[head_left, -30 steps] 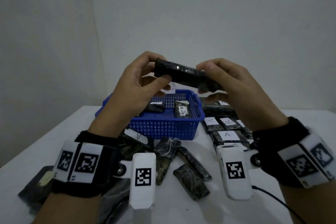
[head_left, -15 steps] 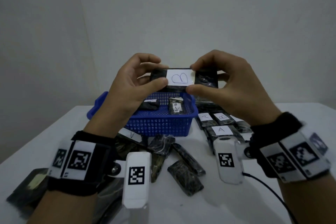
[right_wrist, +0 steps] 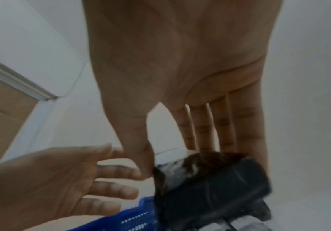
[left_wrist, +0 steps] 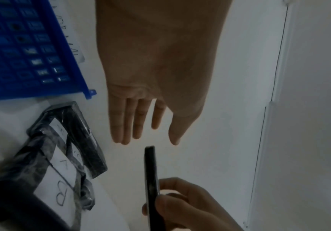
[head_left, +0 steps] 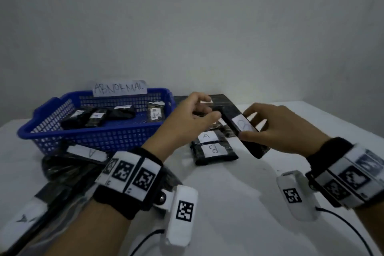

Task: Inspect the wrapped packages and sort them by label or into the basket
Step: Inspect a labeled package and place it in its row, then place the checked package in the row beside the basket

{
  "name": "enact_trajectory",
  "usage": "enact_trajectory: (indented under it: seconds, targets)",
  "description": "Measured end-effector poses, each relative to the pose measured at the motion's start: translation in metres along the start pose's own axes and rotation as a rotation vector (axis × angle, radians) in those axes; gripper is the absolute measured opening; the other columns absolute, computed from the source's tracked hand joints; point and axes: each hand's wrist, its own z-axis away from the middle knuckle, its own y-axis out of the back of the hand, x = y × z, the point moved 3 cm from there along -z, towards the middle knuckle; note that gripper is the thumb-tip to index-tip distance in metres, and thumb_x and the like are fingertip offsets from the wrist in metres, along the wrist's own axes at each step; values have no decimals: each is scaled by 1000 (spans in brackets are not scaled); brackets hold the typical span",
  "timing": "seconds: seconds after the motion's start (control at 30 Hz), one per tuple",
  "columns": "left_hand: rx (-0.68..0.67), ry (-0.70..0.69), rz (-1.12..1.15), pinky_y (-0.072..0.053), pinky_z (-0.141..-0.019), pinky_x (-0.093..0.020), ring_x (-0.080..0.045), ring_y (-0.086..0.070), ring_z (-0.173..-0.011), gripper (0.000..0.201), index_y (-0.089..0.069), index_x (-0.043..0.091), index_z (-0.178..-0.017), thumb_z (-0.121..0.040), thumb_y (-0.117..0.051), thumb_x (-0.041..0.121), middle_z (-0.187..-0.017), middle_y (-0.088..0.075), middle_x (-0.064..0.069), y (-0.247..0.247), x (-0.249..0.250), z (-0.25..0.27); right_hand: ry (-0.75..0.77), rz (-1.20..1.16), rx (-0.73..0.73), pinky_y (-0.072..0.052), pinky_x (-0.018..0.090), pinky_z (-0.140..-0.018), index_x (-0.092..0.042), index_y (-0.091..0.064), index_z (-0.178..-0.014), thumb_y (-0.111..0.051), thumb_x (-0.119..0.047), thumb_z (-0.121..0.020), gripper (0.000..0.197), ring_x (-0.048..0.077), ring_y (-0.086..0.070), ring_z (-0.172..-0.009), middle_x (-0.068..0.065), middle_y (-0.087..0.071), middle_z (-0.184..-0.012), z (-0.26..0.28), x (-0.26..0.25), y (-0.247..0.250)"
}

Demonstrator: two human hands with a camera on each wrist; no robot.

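My right hand [head_left: 246, 125] grips a black wrapped package [head_left: 257, 148] with a white "B" label, tilted above the table right of the sorted rows. In the right wrist view the thumb and fingers [right_wrist: 227, 140] pinch the package [right_wrist: 210, 187]. My left hand [head_left: 210, 107] hovers just left of it with fingers relaxed, holding nothing; the left wrist view shows its straight fingers [left_wrist: 139, 125] apart from the package's edge [left_wrist: 150, 176]. The blue basket [head_left: 99, 137], tagged "ABNORMAL", stands at the back left with several packages inside.
Labelled packages "A" [head_left: 206, 136] and "B" [head_left: 214, 150] lie in rows under my hands, with more stacked behind [head_left: 220, 98]. A loose pile of dark packages [head_left: 62, 169] lies in front of the basket. Bare white table [head_left: 239, 203] spreads in front.
Both hands have come down from chest height toward the table. The left hand has let go of the "B" package, and the right hand alone carries it, tilted, over the rows.
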Motion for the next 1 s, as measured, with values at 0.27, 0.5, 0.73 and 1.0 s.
enact_trajectory:
  seconds: [0.27,0.5,0.73,1.0]
  targets:
    - [-562,188,-837,-36,-109,-34,-21,-41,-138,55,-37,28,-148,-99,-50,48,-155,-39,0,-47,-25,-16,-325,128,-370,-59,31,-83,-18,-69,-107,-74,-58,-80,49,15,-70,-79,1,-72,-102,-33,60,-41]
    - [-490,114,-993,-41,-101,-34,-21,-46,-130,49,-45,31,-142,-96,-61,31,-147,-46,0,-47,-36,-17,-302,192,-365,-53,30,-81,-9,-65,-98,-63,-50,-94,42,23,-65,-77,7,-69,-89,-64,56,-66]
    - [-578,118,-980,-41,-106,-35,-22,-46,-131,53,-43,26,-145,-96,-60,36,-148,-45,-2,-47,-34,-15,-352,84,-369,-62,38,-78,-3,-65,-113,-59,-50,-96,50,27,-74,-76,12,-72,-101,-63,57,-62]
    - [-368,141,-859,-44,-100,-33,-14,-52,-122,49,-45,29,-144,-99,-53,46,-144,-50,7,36,3,24,9,-18,-166,-38,11,-48,-24,-65,-121,-65,-47,-92,36,1,-56,-68,-4,-67,-116,-52,-24,-9]
